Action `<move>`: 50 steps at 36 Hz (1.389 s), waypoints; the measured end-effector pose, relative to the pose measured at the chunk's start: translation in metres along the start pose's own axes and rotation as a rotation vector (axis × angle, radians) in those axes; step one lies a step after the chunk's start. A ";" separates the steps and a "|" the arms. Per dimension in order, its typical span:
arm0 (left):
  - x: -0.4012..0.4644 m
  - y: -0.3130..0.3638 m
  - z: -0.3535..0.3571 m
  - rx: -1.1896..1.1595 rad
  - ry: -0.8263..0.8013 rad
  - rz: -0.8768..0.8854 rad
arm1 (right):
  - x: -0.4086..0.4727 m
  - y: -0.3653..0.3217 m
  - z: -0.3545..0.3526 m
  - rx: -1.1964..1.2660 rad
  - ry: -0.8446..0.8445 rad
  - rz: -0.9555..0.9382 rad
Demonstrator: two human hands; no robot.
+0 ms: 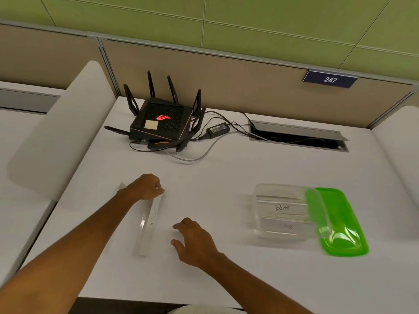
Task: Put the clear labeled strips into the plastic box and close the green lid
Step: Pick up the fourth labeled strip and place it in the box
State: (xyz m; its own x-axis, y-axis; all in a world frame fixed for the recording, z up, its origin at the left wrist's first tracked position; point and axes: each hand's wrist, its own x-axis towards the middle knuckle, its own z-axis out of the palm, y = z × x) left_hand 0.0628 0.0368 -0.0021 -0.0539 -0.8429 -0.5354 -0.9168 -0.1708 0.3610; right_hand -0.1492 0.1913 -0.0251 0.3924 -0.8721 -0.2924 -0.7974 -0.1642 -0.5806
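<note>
A clear strip (pixel 148 225) with handwritten lettering lies on the white desk, pointing away from me. My left hand (pixel 148 186) pinches its far end with the fingers closed. Just right of the strip's near half, my right hand (pixel 192 240) hovers with fingers loosely spread and holds nothing. Further right stands the clear plastic box (pixel 264 223). Inside it lie two strips, one marked BEAR (pixel 282 207) and one marked DOG (pixel 286 226). The green lid (pixel 342 223) rests at the box's right side, overlapping its right edge.
A black router (pixel 162 123) with several antennas sits at the back of the desk, with cables and a power adapter (pixel 218 129) trailing right into an open cable tray (pixel 297 134). White partitions flank the desk on both sides.
</note>
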 end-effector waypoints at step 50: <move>-0.074 0.161 -0.025 -0.702 0.501 0.313 | 0.004 0.065 -0.150 0.422 0.377 0.074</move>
State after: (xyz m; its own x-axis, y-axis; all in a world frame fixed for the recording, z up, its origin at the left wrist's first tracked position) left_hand -0.0706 0.0585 0.1146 0.0686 -0.9976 -0.0010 -0.4296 -0.0304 0.9025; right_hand -0.2676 0.1079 0.0501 0.0898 -0.9912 -0.0976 -0.5341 0.0348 -0.8447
